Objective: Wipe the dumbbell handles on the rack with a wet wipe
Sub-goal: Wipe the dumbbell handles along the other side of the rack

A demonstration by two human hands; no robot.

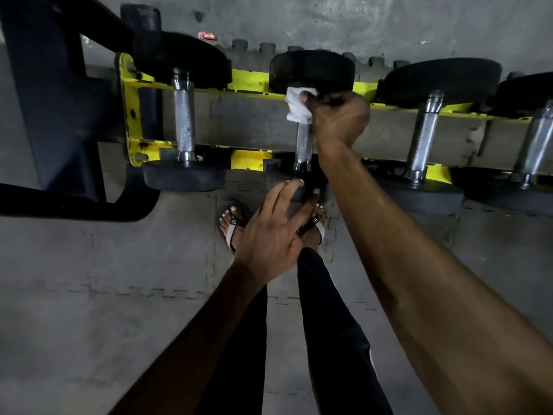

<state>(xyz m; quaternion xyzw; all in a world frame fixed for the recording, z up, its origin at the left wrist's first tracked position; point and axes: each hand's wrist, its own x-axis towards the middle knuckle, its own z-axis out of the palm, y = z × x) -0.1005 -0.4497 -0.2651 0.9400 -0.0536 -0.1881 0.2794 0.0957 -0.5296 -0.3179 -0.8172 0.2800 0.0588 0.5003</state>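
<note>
Several black dumbbells with knurled chrome handles lie across a yellow rack. My right hand grips a white wet wipe wrapped around the upper part of the second dumbbell's handle. My left hand has its fingers spread and straight, with the fingertips touching the near black head of that same dumbbell. The leftmost handle and two handles on the right are bare.
A dark machine frame stands at the left against the rack. The floor is grey interlocking matting. My feet in sandals stand just in front of the rack, under my left hand.
</note>
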